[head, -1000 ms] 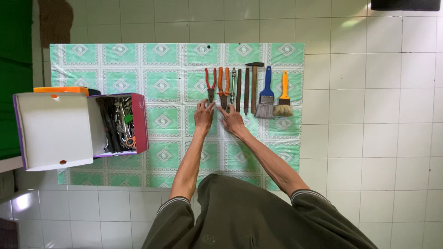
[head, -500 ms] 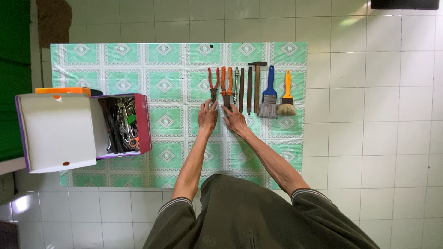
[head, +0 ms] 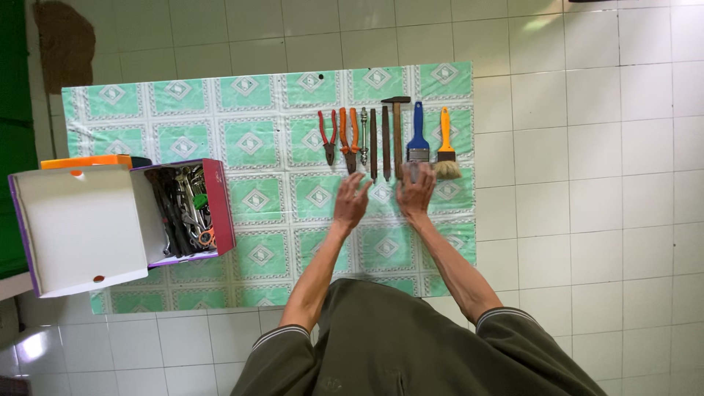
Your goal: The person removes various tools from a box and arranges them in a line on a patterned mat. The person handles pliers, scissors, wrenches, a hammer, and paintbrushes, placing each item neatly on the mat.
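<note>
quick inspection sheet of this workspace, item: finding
surface: green patterned mat on white floor tiles
job's things: row of red pliers, orange pliers, hammer, blue brush, orange brush
clutter: open box of tools, white lid
grippers: left hand open above mat; right hand at blue brush bristles, grip unclear
cables: nothing seen
surroundings: green wall at left

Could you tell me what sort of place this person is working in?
Probably a home or small workshop floor: a patterned green mat lies on white floor tiles, with hand tools such as pliers and a hammer in a row, beside an open tool box.
</note>
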